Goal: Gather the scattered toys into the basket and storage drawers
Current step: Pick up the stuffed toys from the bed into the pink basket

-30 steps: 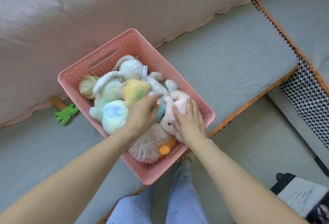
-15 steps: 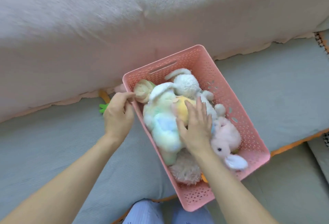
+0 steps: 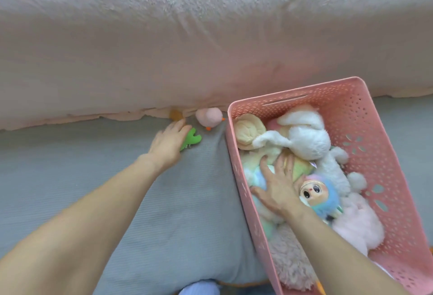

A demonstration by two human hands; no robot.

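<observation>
Pink perforated plastic basket [image 3: 365, 116]: held plush toys [image 3: 304, 140] under your flat, spread right hand [image 3: 278, 187]. Your left hand [image 3: 167, 144], fingers extended, touched green felt toy [image 3: 193, 139] beside the basket's left wall.

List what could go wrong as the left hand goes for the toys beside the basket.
1. The green plush toy lies partly under the left hand, whose grip is blurred; it might slip away.
2. The pink round plush and an orange piece sit at the blanket edge and may get overlooked.
3. The pink basket looks heaped; the right hand presses the pile, which might spill.
</observation>
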